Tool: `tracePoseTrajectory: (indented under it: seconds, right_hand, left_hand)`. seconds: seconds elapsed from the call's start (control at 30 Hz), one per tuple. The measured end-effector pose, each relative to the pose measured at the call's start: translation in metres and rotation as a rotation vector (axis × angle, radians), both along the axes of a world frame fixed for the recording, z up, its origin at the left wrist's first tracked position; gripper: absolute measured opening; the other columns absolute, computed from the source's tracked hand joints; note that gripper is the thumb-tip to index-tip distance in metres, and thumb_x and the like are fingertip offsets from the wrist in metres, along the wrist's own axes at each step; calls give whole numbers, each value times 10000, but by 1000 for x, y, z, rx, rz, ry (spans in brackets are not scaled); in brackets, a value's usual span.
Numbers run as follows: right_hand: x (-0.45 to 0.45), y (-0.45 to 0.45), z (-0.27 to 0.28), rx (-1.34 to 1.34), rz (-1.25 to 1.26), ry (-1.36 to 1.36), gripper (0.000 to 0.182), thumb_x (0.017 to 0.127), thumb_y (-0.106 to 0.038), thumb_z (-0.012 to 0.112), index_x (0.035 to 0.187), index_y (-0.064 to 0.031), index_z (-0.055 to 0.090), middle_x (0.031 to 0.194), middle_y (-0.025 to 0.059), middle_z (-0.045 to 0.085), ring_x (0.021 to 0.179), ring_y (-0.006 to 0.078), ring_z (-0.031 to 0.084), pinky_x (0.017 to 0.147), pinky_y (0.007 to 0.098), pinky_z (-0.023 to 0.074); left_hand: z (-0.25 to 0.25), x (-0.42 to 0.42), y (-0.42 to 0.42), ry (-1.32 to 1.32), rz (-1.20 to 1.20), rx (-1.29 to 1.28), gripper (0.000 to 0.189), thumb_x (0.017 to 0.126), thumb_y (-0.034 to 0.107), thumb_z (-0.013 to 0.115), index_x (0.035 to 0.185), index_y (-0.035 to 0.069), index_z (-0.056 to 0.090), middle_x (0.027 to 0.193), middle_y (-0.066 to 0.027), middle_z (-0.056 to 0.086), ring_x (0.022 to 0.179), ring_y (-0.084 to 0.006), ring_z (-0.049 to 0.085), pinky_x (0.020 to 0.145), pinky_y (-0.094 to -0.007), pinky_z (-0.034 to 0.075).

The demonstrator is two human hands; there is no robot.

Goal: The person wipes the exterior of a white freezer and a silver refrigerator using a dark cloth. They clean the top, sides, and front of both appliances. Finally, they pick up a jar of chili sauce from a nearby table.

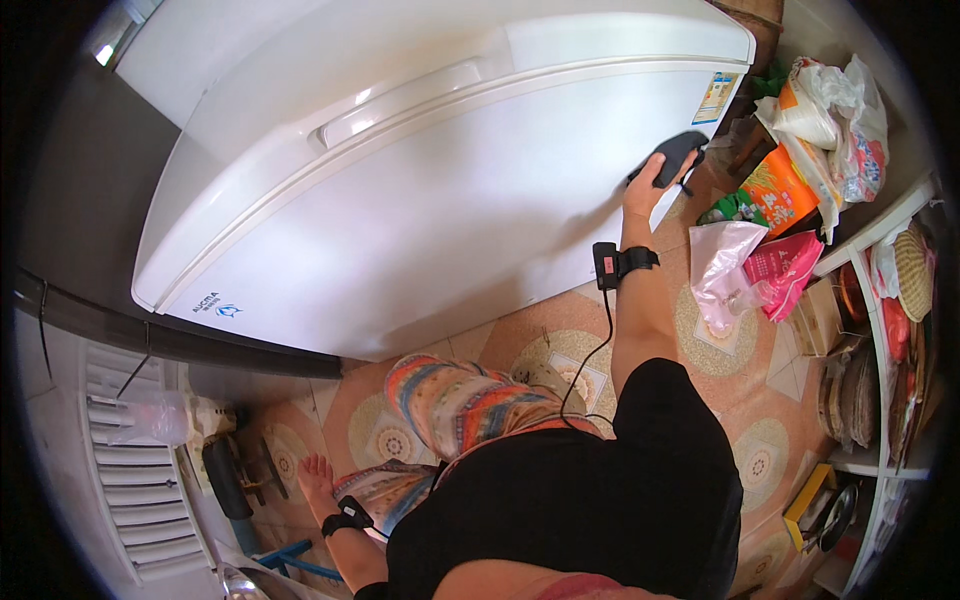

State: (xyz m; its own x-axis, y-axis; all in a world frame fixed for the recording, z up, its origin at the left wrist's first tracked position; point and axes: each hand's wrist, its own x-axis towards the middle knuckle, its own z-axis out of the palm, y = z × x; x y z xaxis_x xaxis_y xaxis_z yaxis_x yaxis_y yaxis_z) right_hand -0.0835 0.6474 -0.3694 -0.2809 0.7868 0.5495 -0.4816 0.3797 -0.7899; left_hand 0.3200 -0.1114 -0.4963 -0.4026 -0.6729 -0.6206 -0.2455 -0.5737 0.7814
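A black cloth is bunched under my right hand, which grips it against the right end of a white AUCMA chest freezer's front panel. The freezer's lid is down, with a recessed handle along its front edge. Nothing is in my left hand; it hangs low at my side over the tiled floor, fingers apart. Each wrist wears a strapped black device, and a cable runs from the right one towards my body.
Plastic bags, an orange package and pink bags lie right of the freezer. White shelving with stored goods lines the right side. At left are a dark cabinet, a white slatted rack and a blue frame.
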Motion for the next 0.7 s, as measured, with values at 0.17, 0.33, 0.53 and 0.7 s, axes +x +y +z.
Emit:
tracePoseTrajectory:
  seconds: [0.17,0.33,0.53,0.7]
  right_hand:
    - [-37,35,-124,-665,123,80,672,974,-332,501,1484,-36,180,1436,191,368,1250,301,434,1070,392,337]
    - [-22,-59,-130,-937,-6,8,635,954,-403,517,1389,6,300,1325,175,471,1146,282,505,986,379,413]
    - [28,-168,-28,-603,75,-106,762,978,-325,484,1508,8,49,1489,265,237,1308,337,340,1081,408,289]
    - [31,-140,32,116,38,-63,794,920,-282,535,1483,73,103,1554,275,57,1443,417,25,1132,566,36]
  left_hand:
    - [-1,-13,-3,14,-9,40,567,966,460,441,1413,116,386,1296,-17,565,1171,-236,543,963,-415,428]
    - [1,-12,0,-7,1,22,508,962,466,442,1352,139,438,1255,-8,576,1154,-233,547,939,-397,433]
    - [-3,-9,-3,-58,-36,-44,489,950,469,456,1302,130,460,1240,-11,579,1112,-223,563,890,-400,441]
    - [-2,-7,-6,-55,-24,-5,522,951,455,453,1348,117,433,1280,-21,560,1136,-224,548,920,-399,419]
